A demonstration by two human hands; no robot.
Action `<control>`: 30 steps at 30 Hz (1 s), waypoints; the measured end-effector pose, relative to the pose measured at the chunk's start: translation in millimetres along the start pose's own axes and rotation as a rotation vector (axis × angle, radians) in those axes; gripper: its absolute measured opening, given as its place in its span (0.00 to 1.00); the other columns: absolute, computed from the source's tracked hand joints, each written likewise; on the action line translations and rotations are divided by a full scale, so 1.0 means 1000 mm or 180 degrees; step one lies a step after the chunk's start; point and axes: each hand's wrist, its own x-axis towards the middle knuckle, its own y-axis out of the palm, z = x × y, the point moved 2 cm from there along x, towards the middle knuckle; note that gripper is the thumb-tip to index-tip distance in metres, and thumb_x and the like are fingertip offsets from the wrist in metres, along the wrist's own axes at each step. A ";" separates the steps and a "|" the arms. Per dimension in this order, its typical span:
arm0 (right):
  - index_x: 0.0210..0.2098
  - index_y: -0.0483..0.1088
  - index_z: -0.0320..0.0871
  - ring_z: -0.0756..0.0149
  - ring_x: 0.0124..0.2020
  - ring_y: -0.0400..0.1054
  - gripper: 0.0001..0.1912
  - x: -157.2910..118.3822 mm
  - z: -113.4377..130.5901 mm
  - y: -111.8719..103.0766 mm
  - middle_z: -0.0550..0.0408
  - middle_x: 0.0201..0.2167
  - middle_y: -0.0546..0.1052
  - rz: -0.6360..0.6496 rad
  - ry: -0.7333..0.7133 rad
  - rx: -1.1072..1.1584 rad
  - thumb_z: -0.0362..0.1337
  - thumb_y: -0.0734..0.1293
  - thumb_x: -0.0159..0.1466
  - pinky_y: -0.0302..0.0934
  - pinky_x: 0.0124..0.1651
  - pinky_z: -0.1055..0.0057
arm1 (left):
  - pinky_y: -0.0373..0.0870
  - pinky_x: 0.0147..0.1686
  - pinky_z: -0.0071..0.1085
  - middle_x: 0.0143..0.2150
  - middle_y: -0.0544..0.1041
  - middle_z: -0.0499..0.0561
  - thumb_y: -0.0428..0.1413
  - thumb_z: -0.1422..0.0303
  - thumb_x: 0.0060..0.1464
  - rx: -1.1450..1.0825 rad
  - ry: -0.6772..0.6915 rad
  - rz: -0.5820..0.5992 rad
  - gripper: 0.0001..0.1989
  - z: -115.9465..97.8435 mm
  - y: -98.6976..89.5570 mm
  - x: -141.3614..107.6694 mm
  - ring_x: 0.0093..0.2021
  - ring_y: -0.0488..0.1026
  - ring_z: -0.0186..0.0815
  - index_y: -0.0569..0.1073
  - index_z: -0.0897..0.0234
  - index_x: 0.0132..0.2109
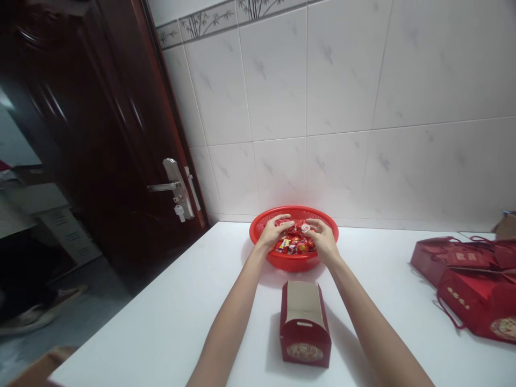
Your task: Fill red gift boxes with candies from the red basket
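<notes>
A red plastic basket (296,263) stands near the wall with a pile of wrapped candies (296,247) in it, mostly red with a few yellow and white ones. My left hand (274,232) reaches over its left side, thumb and fingers curled about a red wrapped candy. Over the right side, my right hand (323,240) pinches a red candy with a round white label (305,228). Both hands partly hide the pile. Between my forearms sits a dark red gift box (305,336), its beige inner flap (304,302) facing up and an oval picture on its front.
Several red gift boxes with cord handles (475,285) stand at the right of the white table (226,258). A tiled wall (342,177) rises behind. At the left is a dark wooden door (108,134) with a metal handle (165,186); a person's shoe (28,320) shows beyond.
</notes>
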 end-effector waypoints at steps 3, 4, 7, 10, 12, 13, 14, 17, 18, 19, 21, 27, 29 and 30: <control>0.37 0.74 0.44 0.53 0.46 0.75 0.19 -0.001 0.003 -0.001 0.50 0.38 0.81 0.0029 -0.0028 0.0008 0.33 0.72 0.43 0.71 0.46 0.60 | 0.76 0.41 0.33 0.34 0.80 0.51 0.72 0.71 0.37 0.0086 0.0030 0.0113 0.23 0.001 0.000 0.001 0.34 0.78 0.34 0.76 0.66 0.43; 0.36 0.75 0.44 0.53 0.46 0.75 0.18 -0.001 0.004 -0.001 0.50 0.39 0.81 0.0076 -0.0029 0.0018 0.33 0.72 0.43 0.71 0.46 0.60 | 0.76 0.41 0.33 0.34 0.80 0.51 0.73 0.70 0.36 0.0110 0.0046 0.0163 0.25 0.001 0.000 0.001 0.35 0.78 0.35 0.76 0.66 0.44; 0.32 0.75 0.43 0.53 0.44 0.75 0.16 -0.001 0.003 -0.001 0.51 0.36 0.81 0.0172 0.0045 0.0088 0.35 0.73 0.42 0.70 0.45 0.61 | 0.75 0.40 0.34 0.35 0.80 0.51 0.73 0.67 0.35 0.0186 0.0111 0.0239 0.26 0.002 0.002 0.002 0.35 0.78 0.37 0.77 0.66 0.44; 0.30 0.73 0.43 0.58 0.39 0.75 0.16 0.000 0.002 -0.002 0.54 0.32 0.80 0.0079 0.0123 0.0236 0.35 0.74 0.41 0.70 0.42 0.64 | 0.75 0.41 0.35 0.36 0.80 0.51 0.72 0.65 0.36 0.0178 0.0240 0.0211 0.24 0.000 0.006 0.002 0.36 0.78 0.37 0.77 0.66 0.42; 0.30 0.71 0.44 0.60 0.36 0.75 0.17 0.001 0.001 -0.002 0.56 0.30 0.79 0.0046 0.0199 0.0377 0.35 0.75 0.41 0.69 0.37 0.66 | 0.76 0.41 0.34 0.36 0.80 0.51 0.72 0.65 0.36 0.0130 0.0318 0.0140 0.22 -0.001 0.008 0.001 0.36 0.77 0.36 0.78 0.66 0.40; 0.30 0.70 0.44 0.61 0.34 0.75 0.17 0.001 0.002 -0.003 0.57 0.30 0.79 0.0050 0.0247 0.0446 0.36 0.76 0.40 0.68 0.34 0.68 | 0.76 0.40 0.33 0.37 0.80 0.51 0.71 0.66 0.37 0.0115 0.0327 0.0082 0.21 -0.002 0.009 0.001 0.35 0.77 0.36 0.78 0.66 0.40; 0.30 0.70 0.44 0.62 0.32 0.75 0.18 0.001 0.002 -0.003 0.57 0.29 0.78 0.0069 0.0297 0.0505 0.36 0.76 0.41 0.67 0.32 0.69 | 0.76 0.38 0.32 0.37 0.79 0.51 0.71 0.67 0.37 0.0113 0.0314 0.0013 0.20 -0.002 0.009 0.001 0.35 0.77 0.35 0.78 0.66 0.40; 0.28 0.69 0.44 0.62 0.29 0.74 0.17 0.000 0.005 -0.002 0.56 0.27 0.78 0.0214 0.0444 0.0634 0.39 0.78 0.42 0.67 0.28 0.69 | 0.75 0.36 0.30 0.37 0.79 0.51 0.68 0.70 0.41 0.0169 0.0199 -0.0190 0.16 -0.004 0.009 0.001 0.34 0.77 0.34 0.78 0.66 0.40; 0.27 0.69 0.44 0.62 0.28 0.74 0.17 -0.001 0.007 -0.001 0.55 0.27 0.79 0.0271 0.0486 0.0663 0.40 0.78 0.43 0.67 0.28 0.68 | 0.76 0.37 0.30 0.37 0.79 0.51 0.67 0.71 0.42 0.0191 0.0159 -0.0238 0.15 -0.004 0.009 0.001 0.34 0.77 0.34 0.78 0.66 0.40; 0.27 0.70 0.44 0.62 0.27 0.74 0.17 -0.002 0.009 0.000 0.55 0.26 0.79 0.0320 0.0527 0.0686 0.40 0.78 0.43 0.68 0.27 0.67 | 0.76 0.37 0.30 0.37 0.79 0.51 0.66 0.71 0.44 0.0209 0.0125 -0.0271 0.13 -0.005 0.009 0.001 0.34 0.76 0.33 0.78 0.66 0.41; 0.26 0.70 0.44 0.62 0.26 0.73 0.17 -0.003 0.012 0.001 0.56 0.25 0.78 0.0353 0.0592 0.0724 0.40 0.79 0.43 0.68 0.27 0.67 | 0.76 0.38 0.30 0.38 0.79 0.51 0.63 0.71 0.47 0.0241 0.0074 -0.0297 0.12 -0.006 0.009 0.002 0.35 0.76 0.33 0.78 0.66 0.41; 0.25 0.69 0.45 0.64 0.26 0.72 0.19 -0.007 0.017 0.003 0.58 0.23 0.77 0.0269 0.0727 0.0783 0.39 0.80 0.39 0.66 0.27 0.69 | 0.77 0.41 0.29 0.42 0.80 0.52 0.57 0.77 0.49 0.0255 -0.0010 -0.0215 0.14 -0.012 0.012 -0.001 0.41 0.77 0.35 0.78 0.65 0.44; 0.25 0.69 0.45 0.63 0.28 0.72 0.19 -0.007 0.017 0.003 0.58 0.24 0.77 0.0235 0.0697 0.0717 0.39 0.80 0.39 0.65 0.27 0.70 | 0.77 0.43 0.31 0.44 0.80 0.53 0.54 0.79 0.50 0.0110 -0.0059 -0.0202 0.17 -0.014 0.013 -0.003 0.42 0.77 0.35 0.77 0.65 0.47; 0.25 0.69 0.45 0.63 0.30 0.72 0.19 -0.007 0.016 0.003 0.58 0.24 0.77 0.0200 0.0657 0.0672 0.40 0.80 0.39 0.64 0.27 0.70 | 0.77 0.45 0.33 0.45 0.80 0.54 0.54 0.80 0.51 0.0028 -0.0078 -0.0170 0.19 -0.015 0.014 -0.004 0.43 0.78 0.35 0.76 0.65 0.50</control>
